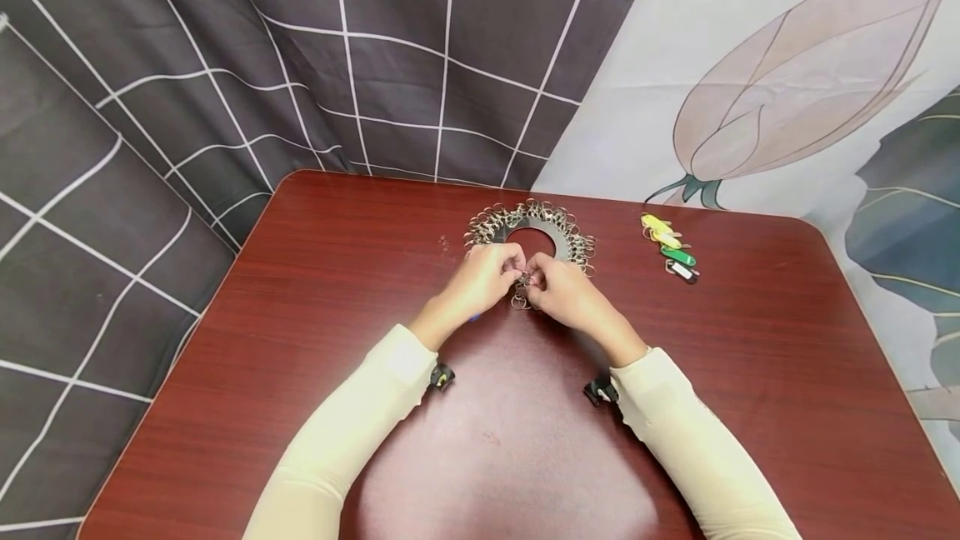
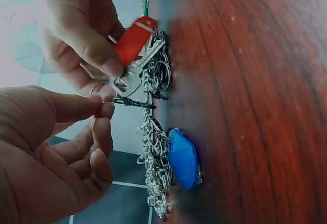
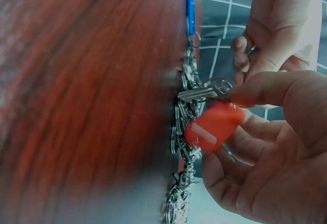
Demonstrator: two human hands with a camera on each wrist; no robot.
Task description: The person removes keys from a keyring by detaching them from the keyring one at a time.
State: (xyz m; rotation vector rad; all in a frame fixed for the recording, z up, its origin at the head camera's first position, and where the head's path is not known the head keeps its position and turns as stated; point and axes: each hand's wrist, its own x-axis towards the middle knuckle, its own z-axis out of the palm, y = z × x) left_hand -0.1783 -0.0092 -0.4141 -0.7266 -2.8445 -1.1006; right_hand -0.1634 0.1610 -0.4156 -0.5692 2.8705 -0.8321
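Observation:
In the head view, a flat grey ring [image 1: 558, 233] edged with many metal clasps and split rings lies on the table, and both hands meet over its near side. My left hand [image 2: 56, 147] pinches the end of a small metal clasp [image 2: 130, 102] between thumb and forefinger. Opposite it, my right hand [image 2: 82, 35] grips a silver key [image 2: 134, 82] at its head, with a red key tag [image 2: 135, 41] attached. The right wrist view shows the red tag hanging beneath the thumb. A blue key tag [image 2: 183, 158] lies by the ring on the left hand's side.
Yellow key tags [image 1: 663, 236], a green key tag [image 1: 678, 257] and a black-and-white tag [image 1: 682, 272] lie with keys to the right on the red-brown table [image 1: 772, 373]. A dark checked curtain [image 1: 390, 73] hangs behind the table and along its left.

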